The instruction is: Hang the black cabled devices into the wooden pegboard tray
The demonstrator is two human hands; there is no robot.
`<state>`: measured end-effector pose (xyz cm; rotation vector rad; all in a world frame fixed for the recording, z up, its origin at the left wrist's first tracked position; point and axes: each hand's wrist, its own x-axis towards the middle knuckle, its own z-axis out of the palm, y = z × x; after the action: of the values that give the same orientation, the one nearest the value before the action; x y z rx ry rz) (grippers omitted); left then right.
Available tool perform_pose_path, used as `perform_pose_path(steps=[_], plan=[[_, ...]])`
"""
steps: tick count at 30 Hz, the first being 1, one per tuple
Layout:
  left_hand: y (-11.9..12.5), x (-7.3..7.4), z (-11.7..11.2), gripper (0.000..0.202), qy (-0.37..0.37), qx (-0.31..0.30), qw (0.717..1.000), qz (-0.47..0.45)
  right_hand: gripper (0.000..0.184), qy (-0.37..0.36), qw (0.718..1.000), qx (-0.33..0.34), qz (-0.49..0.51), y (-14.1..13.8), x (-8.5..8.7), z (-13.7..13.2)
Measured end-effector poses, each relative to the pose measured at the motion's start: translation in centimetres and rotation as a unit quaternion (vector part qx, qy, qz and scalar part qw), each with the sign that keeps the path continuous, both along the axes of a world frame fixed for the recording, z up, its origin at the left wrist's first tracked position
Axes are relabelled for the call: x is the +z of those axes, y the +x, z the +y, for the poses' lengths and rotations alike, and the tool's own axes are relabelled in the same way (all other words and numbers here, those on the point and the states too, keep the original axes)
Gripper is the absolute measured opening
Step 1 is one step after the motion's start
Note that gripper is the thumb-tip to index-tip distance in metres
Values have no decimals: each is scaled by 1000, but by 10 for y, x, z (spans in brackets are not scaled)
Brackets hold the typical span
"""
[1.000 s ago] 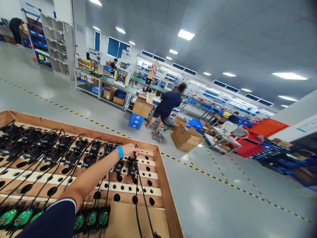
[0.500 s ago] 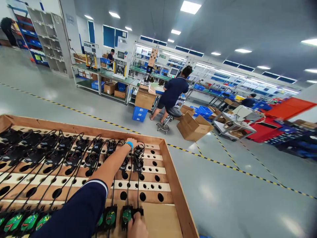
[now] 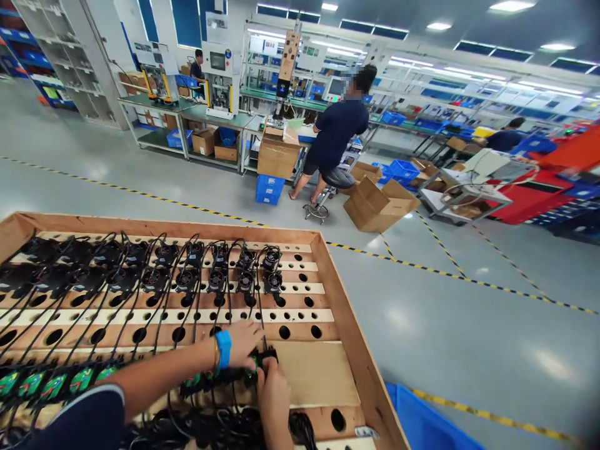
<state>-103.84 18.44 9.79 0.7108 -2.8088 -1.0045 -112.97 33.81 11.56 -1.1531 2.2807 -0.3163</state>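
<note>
Black plastic fan (image 3: pixel 270 355) | likely light, rigid | left hand (image 3: pixel 241 342) and right hand (image 3: pixel 272 390) pinch its frame | hold frame, not cable (image 3: pixel 259 319)

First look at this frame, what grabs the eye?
The big wooden tray in the foreground, its drilled slats carrying rows of small black fans with cables trailing toward the camera. At its near edge the left hand, blue band on the wrist, and the right hand meet on the end fan of a green-labelled row. Beyond the floor tape, a person on a stool sits at a bench beside an open cardboard box.
</note>
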Motion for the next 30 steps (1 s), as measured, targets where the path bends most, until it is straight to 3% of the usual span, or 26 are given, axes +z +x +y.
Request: perform_pose_path(steps=[3, 5, 7, 9, 11, 13, 15, 17, 20, 24, 27, 30], plan=[[19, -15, 50, 103, 73, -42, 996, -2, 41, -87, 983, -34, -155, -13, -5, 3], [15, -16, 59, 98, 78, -56, 995, -13, 46, -151, 945, -55, -287, -31, -4, 15], [8, -15, 61, 83, 45, -65, 997, -26, 43, -214, 920, -104, -313, -51, -2, 41], [4, -17, 60, 64, -3, -68, 997, -39, 45, -248, 929, -156, -225, -63, -3, 80], [5, -19, 60, 52, -38, -69, 996, -44, 51, -236, 954, -156, -100, -62, -10, 125], [7, -19, 59, 45, -51, -67, 996, -39, 60, -201, 974, -101, 9, -51, -21, 162], [8, -17, 60, 42, -50, -51, 997, -36, 49, -177, 979, -30, 96, -38, -31, 184], [5, -13, 61, 38, -48, -25, 998, -40, 32, -153, 977, 29, 144, -34, -33, 187], [1, -8, 63, 28, -45, -1, 998, -51, 34, -112, 973, 91, 183, -46, -18, 167], [2, -3, 60, 42, -45, -4, 997, -62, 38, -193, 943, 193, 189, -81, 2, 130], [4, 2, 55, 67, -34, -8, 997, -62, 44, -157, 946, 246, 141, -102, -5, 123], [5, 6, 57, 77, -12, -2, 997, -70, 71, -123, 960, 233, 97, -108, -26, 135]])
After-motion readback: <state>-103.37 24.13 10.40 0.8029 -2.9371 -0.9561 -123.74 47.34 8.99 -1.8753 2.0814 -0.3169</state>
